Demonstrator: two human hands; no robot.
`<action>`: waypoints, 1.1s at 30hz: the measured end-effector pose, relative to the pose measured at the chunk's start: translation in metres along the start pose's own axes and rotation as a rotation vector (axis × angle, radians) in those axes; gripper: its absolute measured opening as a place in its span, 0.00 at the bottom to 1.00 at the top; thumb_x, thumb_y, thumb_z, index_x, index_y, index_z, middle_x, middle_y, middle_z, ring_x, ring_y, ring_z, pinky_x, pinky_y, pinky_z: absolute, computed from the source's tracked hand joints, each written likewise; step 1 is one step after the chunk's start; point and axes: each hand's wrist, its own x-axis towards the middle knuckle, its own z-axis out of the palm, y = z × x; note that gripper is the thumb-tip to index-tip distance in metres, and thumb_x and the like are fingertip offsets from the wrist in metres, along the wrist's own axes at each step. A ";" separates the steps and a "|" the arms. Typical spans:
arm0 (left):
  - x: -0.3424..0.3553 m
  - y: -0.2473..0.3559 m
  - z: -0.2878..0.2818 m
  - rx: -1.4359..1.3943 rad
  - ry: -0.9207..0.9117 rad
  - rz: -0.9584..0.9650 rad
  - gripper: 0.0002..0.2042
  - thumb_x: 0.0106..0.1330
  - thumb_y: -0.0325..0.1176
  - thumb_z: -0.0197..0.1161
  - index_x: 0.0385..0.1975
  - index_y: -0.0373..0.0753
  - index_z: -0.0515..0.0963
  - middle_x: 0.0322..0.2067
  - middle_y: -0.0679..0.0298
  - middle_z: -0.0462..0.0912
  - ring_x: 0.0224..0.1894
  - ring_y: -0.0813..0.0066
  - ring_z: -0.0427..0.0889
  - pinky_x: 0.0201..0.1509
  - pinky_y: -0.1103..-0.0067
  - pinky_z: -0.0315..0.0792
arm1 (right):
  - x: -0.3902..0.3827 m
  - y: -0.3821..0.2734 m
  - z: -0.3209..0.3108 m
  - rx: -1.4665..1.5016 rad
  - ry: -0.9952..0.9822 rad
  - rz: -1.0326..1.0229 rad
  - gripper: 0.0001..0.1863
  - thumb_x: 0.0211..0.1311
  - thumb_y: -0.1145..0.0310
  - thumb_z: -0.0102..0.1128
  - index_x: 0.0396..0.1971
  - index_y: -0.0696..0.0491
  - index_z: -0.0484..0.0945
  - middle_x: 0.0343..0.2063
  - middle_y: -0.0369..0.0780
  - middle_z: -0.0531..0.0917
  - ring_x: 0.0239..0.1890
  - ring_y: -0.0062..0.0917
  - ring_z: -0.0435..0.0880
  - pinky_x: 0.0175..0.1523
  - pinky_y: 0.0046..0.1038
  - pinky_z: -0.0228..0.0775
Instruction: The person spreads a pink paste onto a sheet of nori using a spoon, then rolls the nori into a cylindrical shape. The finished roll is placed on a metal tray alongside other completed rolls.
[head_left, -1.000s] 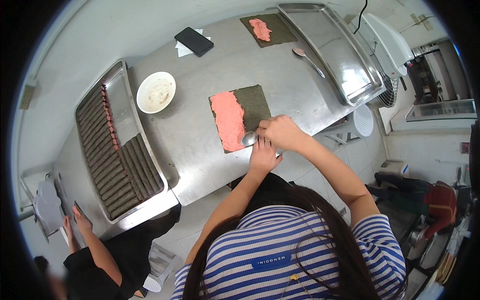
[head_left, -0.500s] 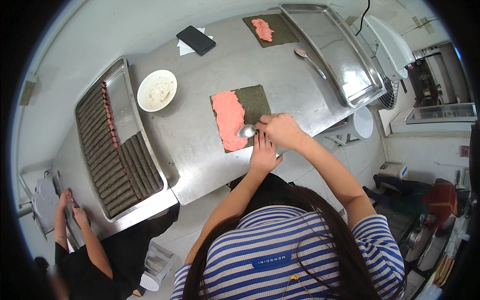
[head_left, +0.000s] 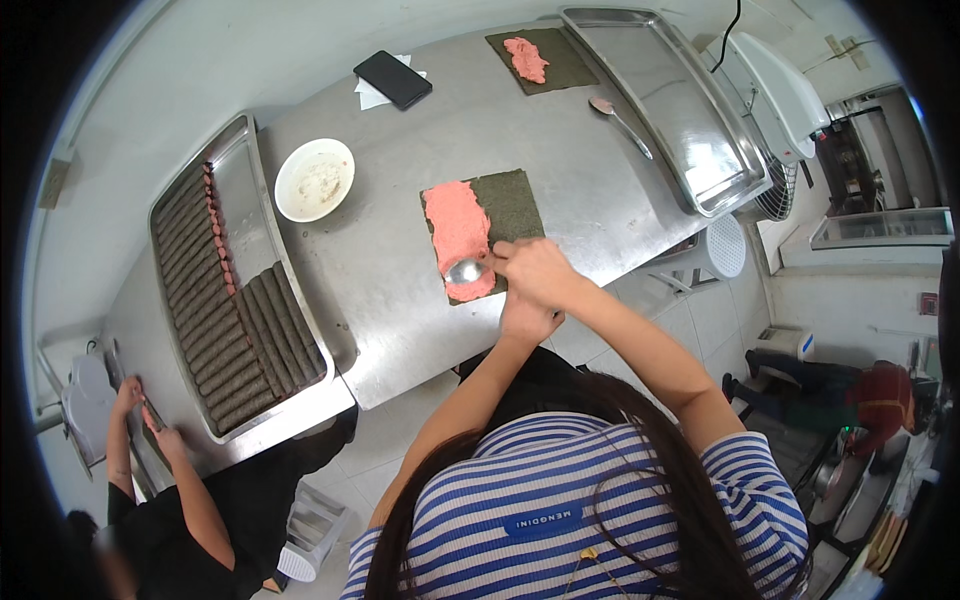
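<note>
1. The right hand (head_left: 537, 270) is clamped on a spoon (head_left: 466, 272), over pink paste (head_left: 458, 217).
2. The left hand (head_left: 530, 318) is partly hidden; its grip I cannot tell.
3. The dark sheet (head_left: 512, 205) lies near the table's (head_left: 400, 340) front edge.

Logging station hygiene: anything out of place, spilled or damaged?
Two mild oddities: a black smartphone, lying on white paper, shares the steel table with the paste-covered nori sheet. A second spoon, pink residue in its bowl, lies directly on the steel at the right. No obvious large spill or damage.
</note>
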 end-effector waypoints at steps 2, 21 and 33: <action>0.001 -0.003 0.005 -0.147 0.028 0.007 0.36 0.54 0.53 0.61 0.60 0.37 0.66 0.60 0.51 0.66 0.66 0.54 0.57 0.68 0.54 0.48 | -0.002 -0.012 0.009 -0.015 -0.064 0.019 0.14 0.50 0.68 0.54 0.38 0.50 0.81 0.30 0.36 0.78 0.29 0.31 0.83 0.32 0.33 0.75; 0.003 0.005 -0.009 0.218 -0.019 0.006 0.40 0.51 0.53 0.64 0.62 0.37 0.65 0.60 0.47 0.64 0.65 0.47 0.54 0.70 0.52 0.43 | -0.018 0.020 -0.006 -0.033 -0.069 -0.031 0.09 0.49 0.67 0.56 0.31 0.49 0.82 0.29 0.35 0.79 0.32 0.29 0.84 0.35 0.30 0.75; 0.005 0.011 -0.019 0.194 -0.038 -0.056 0.44 0.49 0.52 0.67 0.63 0.33 0.58 0.64 0.44 0.56 0.68 0.44 0.51 0.70 0.53 0.45 | 0.022 0.047 0.010 -0.073 0.039 0.002 0.12 0.48 0.70 0.56 0.35 0.47 0.82 0.29 0.34 0.79 0.31 0.29 0.83 0.33 0.32 0.75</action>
